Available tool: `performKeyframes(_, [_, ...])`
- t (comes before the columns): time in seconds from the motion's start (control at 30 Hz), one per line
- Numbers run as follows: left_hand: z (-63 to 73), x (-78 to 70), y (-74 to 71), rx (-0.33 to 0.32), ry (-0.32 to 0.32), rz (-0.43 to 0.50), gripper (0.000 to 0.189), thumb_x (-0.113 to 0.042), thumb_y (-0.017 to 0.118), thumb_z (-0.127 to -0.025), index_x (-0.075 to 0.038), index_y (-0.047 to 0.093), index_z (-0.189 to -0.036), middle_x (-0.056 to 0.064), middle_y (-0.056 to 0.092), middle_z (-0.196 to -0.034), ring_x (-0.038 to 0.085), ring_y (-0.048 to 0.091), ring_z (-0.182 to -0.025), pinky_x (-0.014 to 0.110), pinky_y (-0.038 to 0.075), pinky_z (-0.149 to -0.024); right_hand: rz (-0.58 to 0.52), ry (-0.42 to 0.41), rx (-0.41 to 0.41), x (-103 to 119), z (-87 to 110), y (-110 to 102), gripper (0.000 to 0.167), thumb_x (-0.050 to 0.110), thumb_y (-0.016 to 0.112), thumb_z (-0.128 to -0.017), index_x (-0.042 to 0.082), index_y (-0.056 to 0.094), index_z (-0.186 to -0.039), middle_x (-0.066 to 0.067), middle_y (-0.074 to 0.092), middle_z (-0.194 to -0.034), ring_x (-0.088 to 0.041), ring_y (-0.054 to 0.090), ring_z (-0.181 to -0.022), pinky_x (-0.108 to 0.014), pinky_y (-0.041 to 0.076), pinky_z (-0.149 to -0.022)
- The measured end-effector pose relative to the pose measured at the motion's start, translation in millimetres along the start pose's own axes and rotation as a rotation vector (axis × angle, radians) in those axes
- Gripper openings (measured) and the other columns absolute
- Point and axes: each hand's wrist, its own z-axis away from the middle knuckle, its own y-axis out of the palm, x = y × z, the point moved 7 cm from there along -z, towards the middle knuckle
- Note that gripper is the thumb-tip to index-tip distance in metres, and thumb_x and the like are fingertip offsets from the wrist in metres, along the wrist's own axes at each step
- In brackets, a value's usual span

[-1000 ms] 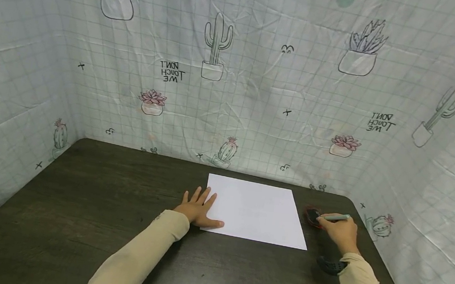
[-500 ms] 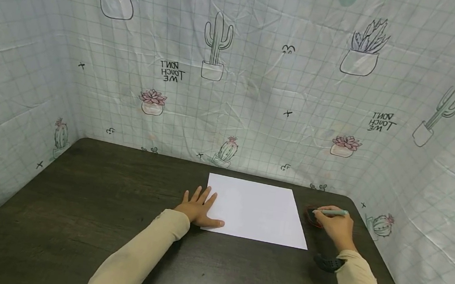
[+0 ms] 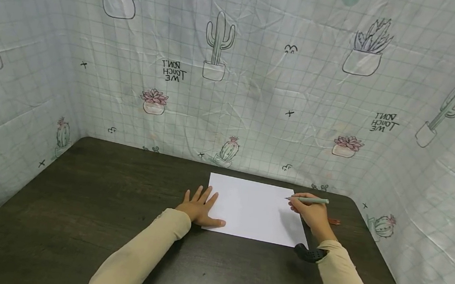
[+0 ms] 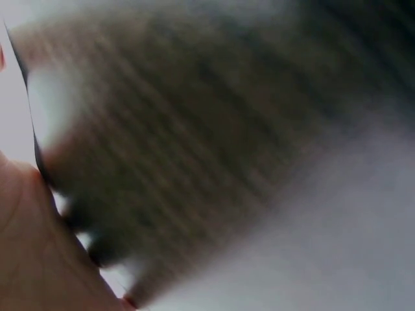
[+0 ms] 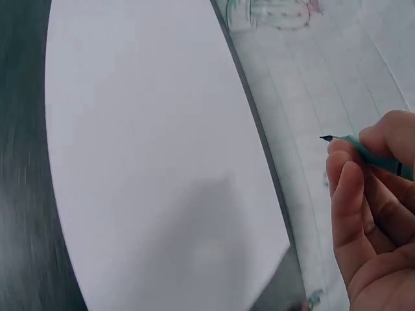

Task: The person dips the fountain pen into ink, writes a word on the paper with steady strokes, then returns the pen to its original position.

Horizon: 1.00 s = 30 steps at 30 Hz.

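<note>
A white sheet of paper (image 3: 244,210) lies on the dark wooden table, with no marks that I can make out. My left hand (image 3: 198,208) rests flat across its left edge, fingers spread. The left wrist view is mostly blurred; part of that hand (image 4: 39,246) shows at its left side. Over the sheet's upper right, my right hand (image 3: 311,214) pinches a slim teal pen (image 3: 314,200) between thumb and fingers. The pen's dark pointed tip (image 5: 327,137) juts past the fingertips, and whether it touches the paper I cannot tell.
Behind my right hand a small red-rimmed item (image 3: 333,221) is mostly hidden. Dark tabletop (image 3: 96,201) surrounds the sheet. A cactus-print cloth (image 3: 255,88) hangs along the back and both sides. A black band (image 3: 308,253) sits at my right wrist.
My right hand has moved left with the pen, from above the dark, red-rimmed item to above the paper's upper right. The left hand and the sheet have stayed in place.
</note>
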Motion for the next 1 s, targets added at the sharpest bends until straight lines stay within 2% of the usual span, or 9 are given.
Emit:
performKeyframes(0.13, [1.1, -0.7, -0.8, 0.003, 0.004, 0.004, 0.108, -0.087, 0.039, -0.075, -0.027, 0.000, -0.155, 0.001, -0.012, -0.161, 0.028, -0.016, -0.146, 0.059, -0.010, -0.112, -0.064, -0.003, 0.055, 6, -3.9, 20, 0.039, 0.025, 0.069, -0.090, -0.005, 0.063, -0.116, -0.010, 0.072, -0.096, -0.018, 0.070, -0.089, -0.026, 0.056, -0.077])
performKeyframes(0.3, [1.5, -1.7, -2.2, 0.010, -0.003, 0.000, 0.106, -0.085, 0.040, -0.076, -0.028, 0.000, -0.155, 0.000, -0.013, -0.161, 0.028, -0.016, -0.146, 0.059, -0.010, -0.112, -0.074, 0.003, 0.080, 12, -7.7, 41, 0.038, 0.023, 0.071, -0.089, -0.005, 0.065, -0.113, -0.013, 0.072, -0.098, -0.012, 0.069, -0.086, -0.024, 0.056, -0.077])
performKeyframes(0.63, [2.4, -1.3, -1.7, -0.007, -0.010, 0.004, 0.106, -0.085, 0.042, -0.076, -0.029, 0.003, -0.156, -0.001, -0.010, -0.161, 0.028, -0.014, -0.147, 0.060, -0.010, -0.112, -0.058, 0.040, 0.060, 12, -14.2, 74, 0.025, 0.014, 0.074, -0.084, -0.004, 0.071, -0.101, -0.009, 0.073, -0.086, -0.009, 0.069, -0.073, -0.024, 0.056, -0.069])
performKeyframes(1.0, [-0.3, -1.1, -0.1, -0.025, -0.013, -0.017, 0.105, -0.085, 0.042, -0.076, -0.029, 0.003, -0.156, 0.000, -0.009, -0.161, 0.030, -0.012, -0.147, 0.062, -0.008, -0.112, -0.016, 0.078, 0.028, 10, -19.8, 95, 0.021, 0.014, 0.075, -0.082, -0.001, 0.073, -0.097, -0.005, 0.074, -0.080, -0.009, 0.069, -0.069, -0.022, 0.055, -0.064])
